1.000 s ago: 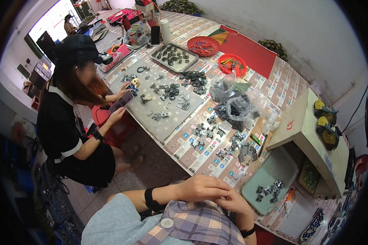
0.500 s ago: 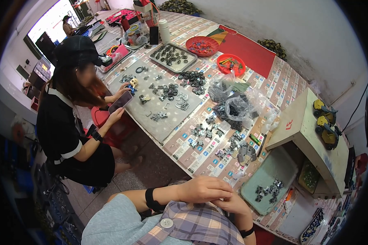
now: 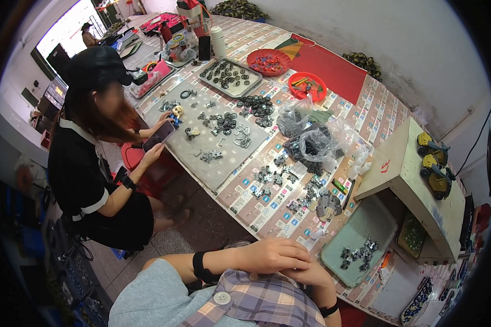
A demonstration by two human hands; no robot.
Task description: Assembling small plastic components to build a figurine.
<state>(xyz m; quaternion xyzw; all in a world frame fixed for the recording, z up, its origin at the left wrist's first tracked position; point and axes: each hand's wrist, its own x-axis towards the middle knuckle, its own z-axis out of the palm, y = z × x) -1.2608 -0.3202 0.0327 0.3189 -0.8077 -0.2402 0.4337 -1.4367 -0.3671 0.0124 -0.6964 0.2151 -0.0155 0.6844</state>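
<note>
My left hand (image 3: 271, 255) lies across the back of my right hand (image 3: 314, 272) in front of my body, at the table's near edge. Its fingers are loosely stretched and no object shows in it. The fingers of my right hand are hidden under the left one. A green-grey tray (image 3: 338, 245) with small dark metallic parts (image 3: 360, 254) stands closest to the hands, to their right. Beyond them on the table are a pile of grey parts (image 3: 328, 204) and several small dark-and-silver parts (image 3: 270, 177).
A person (image 3: 103, 158) at the left holds a phone (image 3: 159, 136). Before them, a grey mat (image 3: 202, 163) bears loose parts. Plastic bags (image 3: 313, 144), a metal tray of black wheels (image 3: 232, 76) and red dishes (image 3: 269, 62) stand farther back. A box-like housing (image 3: 398, 158) carries yellow toy vehicles (image 3: 436, 173).
The other person's head has shifted slightly left. My hands have stayed almost still, one on the other.
</note>
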